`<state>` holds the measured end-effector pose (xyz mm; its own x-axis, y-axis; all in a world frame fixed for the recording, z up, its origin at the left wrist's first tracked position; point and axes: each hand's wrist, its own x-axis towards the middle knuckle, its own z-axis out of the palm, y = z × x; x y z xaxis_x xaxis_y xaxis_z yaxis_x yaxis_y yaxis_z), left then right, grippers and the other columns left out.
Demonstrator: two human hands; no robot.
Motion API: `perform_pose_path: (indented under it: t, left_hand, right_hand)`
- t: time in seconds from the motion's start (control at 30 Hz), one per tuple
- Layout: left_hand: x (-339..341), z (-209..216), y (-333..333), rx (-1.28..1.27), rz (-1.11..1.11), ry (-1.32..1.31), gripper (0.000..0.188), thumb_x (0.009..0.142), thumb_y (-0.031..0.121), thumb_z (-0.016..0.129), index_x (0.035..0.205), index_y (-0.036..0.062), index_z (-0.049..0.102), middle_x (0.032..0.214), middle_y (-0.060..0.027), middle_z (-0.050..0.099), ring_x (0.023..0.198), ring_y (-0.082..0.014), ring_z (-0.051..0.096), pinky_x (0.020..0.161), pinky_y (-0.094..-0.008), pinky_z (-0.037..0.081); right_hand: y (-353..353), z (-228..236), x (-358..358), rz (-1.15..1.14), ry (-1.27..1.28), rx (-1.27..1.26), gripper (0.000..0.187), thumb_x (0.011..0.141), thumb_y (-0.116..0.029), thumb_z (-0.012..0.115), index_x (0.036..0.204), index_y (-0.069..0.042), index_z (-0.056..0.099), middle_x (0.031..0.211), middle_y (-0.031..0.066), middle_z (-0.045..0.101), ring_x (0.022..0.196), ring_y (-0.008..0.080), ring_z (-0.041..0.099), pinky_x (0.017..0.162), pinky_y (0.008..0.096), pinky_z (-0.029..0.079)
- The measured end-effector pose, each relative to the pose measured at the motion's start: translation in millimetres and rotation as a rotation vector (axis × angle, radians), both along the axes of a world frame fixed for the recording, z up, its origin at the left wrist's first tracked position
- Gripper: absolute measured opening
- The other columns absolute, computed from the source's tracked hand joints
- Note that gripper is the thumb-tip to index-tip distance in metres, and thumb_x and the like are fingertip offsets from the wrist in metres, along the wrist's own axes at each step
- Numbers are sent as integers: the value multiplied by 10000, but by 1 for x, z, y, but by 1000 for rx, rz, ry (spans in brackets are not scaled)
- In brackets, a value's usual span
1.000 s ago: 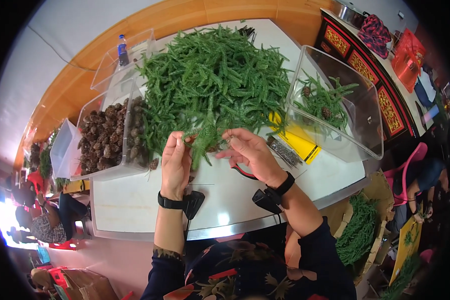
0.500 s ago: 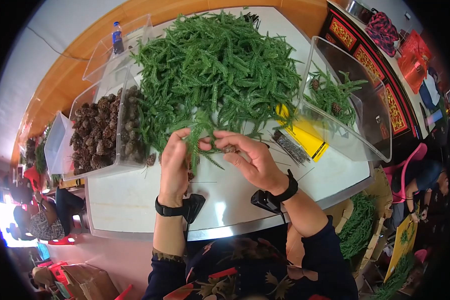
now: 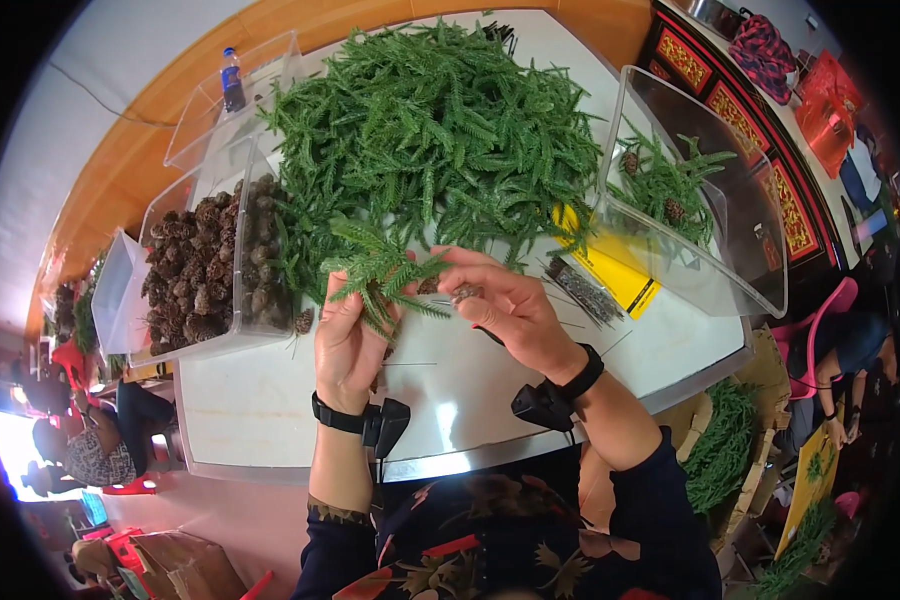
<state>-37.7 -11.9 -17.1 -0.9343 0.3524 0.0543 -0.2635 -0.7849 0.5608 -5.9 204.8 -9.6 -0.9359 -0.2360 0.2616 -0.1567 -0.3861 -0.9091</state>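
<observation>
One green pine sprig (image 3: 372,266) was pinched in the left hand (image 3: 348,348), its branches splayed partly rightward; just right of their tips, a small brown pine cone (image 3: 465,292) was gripped by the right hand's (image 3: 520,322) thumb and fingers.

Your green sprig (image 3: 373,268) looks bristly and plastic-like. Your pine cones (image 3: 195,270) look rough and woody; the clear bins (image 3: 692,255) are smooth, shiny plastic. You have a glossy white tabletop (image 3: 260,410) with a metallic edge (image 3: 430,467), matt cloth sleeves (image 3: 650,490) and a smooth wood panel (image 3: 590,22).
</observation>
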Motion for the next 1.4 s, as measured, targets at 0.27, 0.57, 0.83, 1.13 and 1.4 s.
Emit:
perform_pose_path:
  t: [0.27, 0.57, 0.83, 1.13, 1.4]
  left_hand:
    - [7, 7, 16, -103, -116, 44, 505, 916, 87, 568, 1385, 39, 386, 1406, -219, 428, 1336, -361, 384, 1113, -477, 320]
    - [9, 32, 24, -456, 488, 442, 558, 845, 145, 590, 1371, 39, 438, 1414, -187, 430, 1388, -314, 299, 1099, -412, 282]
    - [12, 32, 14, -1365, 520, 972, 258, 844, 103, 649, 1091, 29, 662, 1175, -118, 606, 1180, -296, 525, 973, -379, 400]
    - [16, 32, 15, -1210, 342, 604, 131, 848, 77, 674, 964, 17, 661, 890, -23, 593, 780, -115, 532, 670, -238, 423]
    - [17, 24, 13, -820, 52, 223, 170, 877, 75, 656, 1039, 22, 651, 867, 57, 567, 730, -24, 476, 597, -179, 354]
  right_hand:
    - [-5, 5, 8, 67, 81, 185, 242, 889, -44, 637, 1130, -20, 642, 1277, 95, 531, 1002, 125, 547, 854, 282, 443]
    - [9, 18, 2, -41, 355, 416, 241, 829, -11, 679, 1068, -16, 655, 970, 78, 602, 853, 187, 582, 761, 280, 469]
    - [12, 21, 1, 45, 475, 563, 275, 772, 6, 716, 1038, -35, 658, 911, 97, 583, 799, 230, 574, 681, 304, 469]
    - [11, 15, -1, -76, 515, 599, 273, 764, -12, 732, 1026, -29, 654, 959, 99, 578, 802, 236, 588, 697, 301, 480]
    - [8, 17, -1, -191, 463, 552, 232, 808, -35, 711, 1034, -22, 656, 1018, 103, 581, 808, 175, 601, 739, 276, 496]
